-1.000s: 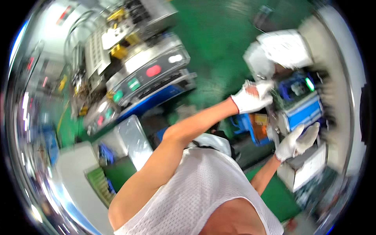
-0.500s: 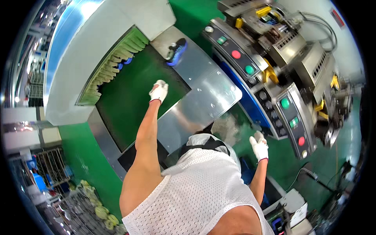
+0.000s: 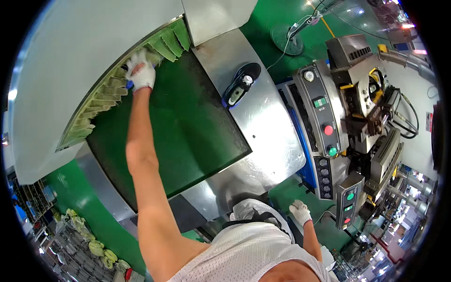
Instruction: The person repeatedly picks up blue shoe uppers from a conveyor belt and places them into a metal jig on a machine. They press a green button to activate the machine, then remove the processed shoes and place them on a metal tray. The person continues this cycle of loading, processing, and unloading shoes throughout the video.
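Note:
My left hand [image 3: 142, 75], in a white knit glove, reaches across the green conveyor belt [image 3: 188, 127] to the green strip curtain [image 3: 171, 42] at a machine opening. Its fingers are smeared by motion among the strips. Bits of a blue-edged thing [image 3: 129, 85], probably a shoe, show beside the glove; most of it is hidden, and I cannot tell if the hand grips it. A black shoe with a blue sole edge [image 3: 243, 84] lies on the metal border right of the belt. My right hand [image 3: 299, 211], also gloved, hangs open and empty at my right side.
A machine with a control panel [image 3: 324, 110] of red and green buttons stands at the right, with a second panel [image 3: 348, 201] nearer. A large fan's round base [image 3: 287, 41] is on the floor behind. Wire racks [image 3: 80, 254] with grey and yellow-green items stand at lower left.
My left hand has moved from above the belt, forward and left, to the curtain strips. My view has shifted toward the machine opening. The right hand still hangs at my side.

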A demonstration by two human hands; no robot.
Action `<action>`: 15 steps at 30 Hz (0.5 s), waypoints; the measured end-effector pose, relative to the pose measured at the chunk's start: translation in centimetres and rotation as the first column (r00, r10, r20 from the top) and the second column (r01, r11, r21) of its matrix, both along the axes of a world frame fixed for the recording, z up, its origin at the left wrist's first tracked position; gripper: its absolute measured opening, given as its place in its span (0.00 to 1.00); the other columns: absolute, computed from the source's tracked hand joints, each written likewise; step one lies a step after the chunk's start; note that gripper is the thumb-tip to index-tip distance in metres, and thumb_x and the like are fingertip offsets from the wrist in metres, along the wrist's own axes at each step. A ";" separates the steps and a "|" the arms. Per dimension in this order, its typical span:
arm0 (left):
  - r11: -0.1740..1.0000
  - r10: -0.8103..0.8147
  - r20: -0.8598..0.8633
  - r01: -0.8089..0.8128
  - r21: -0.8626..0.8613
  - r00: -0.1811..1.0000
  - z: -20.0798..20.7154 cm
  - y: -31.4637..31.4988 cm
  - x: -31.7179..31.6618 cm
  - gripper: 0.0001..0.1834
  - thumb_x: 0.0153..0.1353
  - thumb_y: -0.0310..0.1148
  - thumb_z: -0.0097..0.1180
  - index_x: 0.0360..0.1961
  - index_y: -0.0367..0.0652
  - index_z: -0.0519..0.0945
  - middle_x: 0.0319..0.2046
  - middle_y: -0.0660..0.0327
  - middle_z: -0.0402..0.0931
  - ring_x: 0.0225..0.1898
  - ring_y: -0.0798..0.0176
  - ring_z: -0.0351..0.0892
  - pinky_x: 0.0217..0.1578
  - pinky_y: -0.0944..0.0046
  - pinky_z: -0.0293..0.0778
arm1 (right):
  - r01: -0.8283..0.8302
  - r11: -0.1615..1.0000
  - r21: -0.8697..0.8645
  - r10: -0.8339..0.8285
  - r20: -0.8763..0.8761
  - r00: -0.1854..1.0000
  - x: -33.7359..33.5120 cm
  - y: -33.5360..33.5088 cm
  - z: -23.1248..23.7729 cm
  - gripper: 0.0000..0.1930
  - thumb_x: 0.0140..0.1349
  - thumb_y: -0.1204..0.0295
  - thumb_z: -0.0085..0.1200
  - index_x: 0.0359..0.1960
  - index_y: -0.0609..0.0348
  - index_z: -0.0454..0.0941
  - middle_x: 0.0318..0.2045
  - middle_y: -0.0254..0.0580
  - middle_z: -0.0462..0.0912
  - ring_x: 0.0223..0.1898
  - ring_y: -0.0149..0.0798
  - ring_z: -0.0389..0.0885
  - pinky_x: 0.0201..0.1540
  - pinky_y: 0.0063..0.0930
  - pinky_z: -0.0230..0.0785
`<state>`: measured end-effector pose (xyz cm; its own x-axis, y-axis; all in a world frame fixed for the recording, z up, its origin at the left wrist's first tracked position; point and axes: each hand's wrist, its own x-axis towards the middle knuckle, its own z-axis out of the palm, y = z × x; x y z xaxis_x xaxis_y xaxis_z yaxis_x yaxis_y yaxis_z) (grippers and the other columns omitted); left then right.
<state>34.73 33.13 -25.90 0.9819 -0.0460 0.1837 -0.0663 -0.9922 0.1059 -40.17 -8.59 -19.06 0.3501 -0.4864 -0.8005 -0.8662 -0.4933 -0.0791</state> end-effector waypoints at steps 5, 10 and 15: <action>0.996 0.067 -0.314 -0.080 -0.030 0.947 -4.2 3.3 7.9 0.42 0.55 0.70 0.59 0.51 0.38 0.82 0.47 0.44 0.84 0.53 0.41 0.82 0.55 0.44 0.74 | 0.176 0.984 -0.025 -0.177 -0.067 0.982 1.7 -0.1 0.7 0.36 0.59 0.51 0.61 0.64 0.64 0.73 0.57 0.56 0.82 0.62 0.51 0.77 0.64 0.42 0.69; 0.999 0.033 -0.334 -0.018 0.048 0.942 -5.2 3.4 5.1 0.38 0.54 0.66 0.64 0.50 0.42 0.81 0.48 0.42 0.83 0.53 0.41 0.82 0.53 0.41 0.75 | 0.151 0.987 0.059 -0.150 -0.015 0.989 6.2 0.1 1.2 0.33 0.62 0.62 0.61 0.66 0.69 0.70 0.62 0.57 0.79 0.63 0.50 0.78 0.65 0.37 0.69; 0.970 -0.184 -0.335 0.227 0.092 0.924 -3.1 2.2 -7.4 0.35 0.56 0.56 0.65 0.59 0.47 0.74 0.49 0.47 0.81 0.51 0.42 0.81 0.50 0.40 0.73 | -0.364 0.929 -0.062 0.369 0.152 0.917 5.1 -1.6 -2.3 0.28 0.67 0.56 0.57 0.65 0.54 0.72 0.62 0.37 0.81 0.66 0.47 0.71 0.65 0.44 0.66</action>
<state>27.36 35.29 -28.98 0.9534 -0.2549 -0.1612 -0.2535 -0.9669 0.0300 -35.09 -10.18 -21.39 0.6290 -0.3240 -0.7067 -0.6020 -0.7782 -0.1790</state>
